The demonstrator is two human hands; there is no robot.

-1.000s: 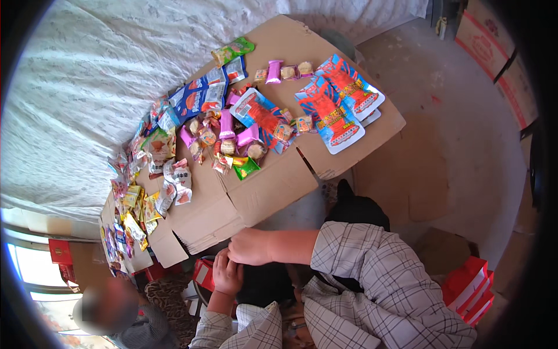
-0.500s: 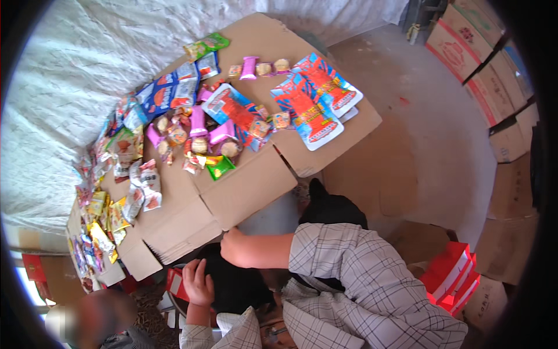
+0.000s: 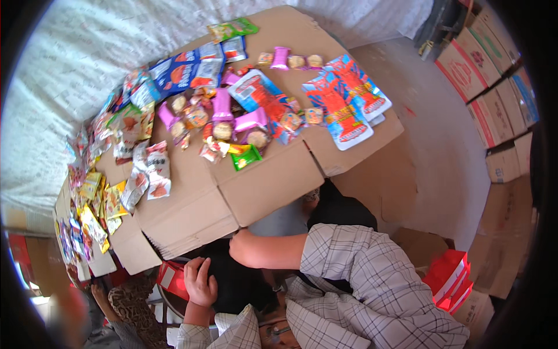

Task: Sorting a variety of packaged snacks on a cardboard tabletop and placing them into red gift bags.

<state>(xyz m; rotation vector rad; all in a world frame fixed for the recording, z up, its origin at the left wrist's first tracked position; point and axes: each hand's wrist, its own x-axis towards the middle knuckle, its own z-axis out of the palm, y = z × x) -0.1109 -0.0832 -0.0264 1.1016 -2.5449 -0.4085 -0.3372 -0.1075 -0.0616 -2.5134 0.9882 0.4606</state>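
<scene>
Yellow snack packets [image 3: 115, 200] crowd the left end of a cardboard sheet [image 3: 273, 180], near a co-worker's hand [image 3: 101, 295]. A red box [image 3: 173, 279] sits just beside the left hand [image 3: 200, 284], whose fingers are loosely spread. The right hand [image 3: 247, 249] is at the cardboard's near edge, hiding its own fingers; I cannot tell their state. Farther right lie blue-and-red pouches [image 3: 339, 119], then red bags [image 3: 446, 269] and stacked cartons [image 3: 465, 68].

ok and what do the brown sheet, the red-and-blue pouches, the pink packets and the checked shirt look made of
Brown sheet: matt cardboard, probably corrugated, going by its creases and layered near edge.
Red-and-blue pouches: likely plastic film, glossy, with flat pale borders.
Pink packets: seemingly thin film, shiny, from their highlights.
Checked shirt: matt woven cloth, soft folds; fibre unclear.
</scene>
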